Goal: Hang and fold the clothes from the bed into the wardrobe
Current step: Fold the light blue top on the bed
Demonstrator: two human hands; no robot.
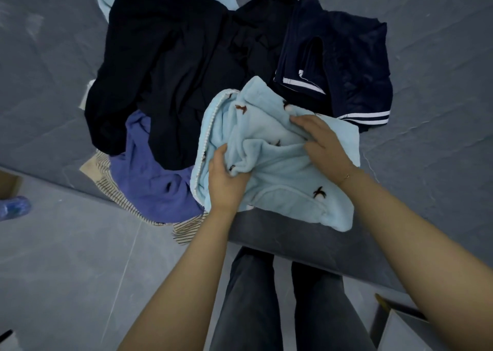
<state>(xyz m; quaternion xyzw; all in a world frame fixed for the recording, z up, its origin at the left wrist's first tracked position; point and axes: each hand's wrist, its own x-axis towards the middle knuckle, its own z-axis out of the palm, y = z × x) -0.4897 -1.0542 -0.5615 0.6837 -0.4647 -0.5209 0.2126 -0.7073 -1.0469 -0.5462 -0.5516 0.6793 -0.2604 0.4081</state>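
A heap of clothes lies on the grey bed (426,57). Nearest me is a light blue fleece garment (282,174) with small brown figures and a white beaded edge, hanging partly over the bed's front edge. My left hand (226,180) grips a bunched fold at its middle. My right hand (324,140) holds the fabric a little farther up and to the right. Behind it lie a black garment (170,65), a navy top with white stripes (346,65), a purple garment (149,180) and a striped beige piece (112,188). The wardrobe is out of sight.
Another light blue cloth (106,1) peeks out behind the heap. The grey tiled floor (66,270) spreads to the left. A blue shoe cover (13,206) shows at the left edge, and a pale box corner (405,329) at the bottom right. My legs stand against the bed.
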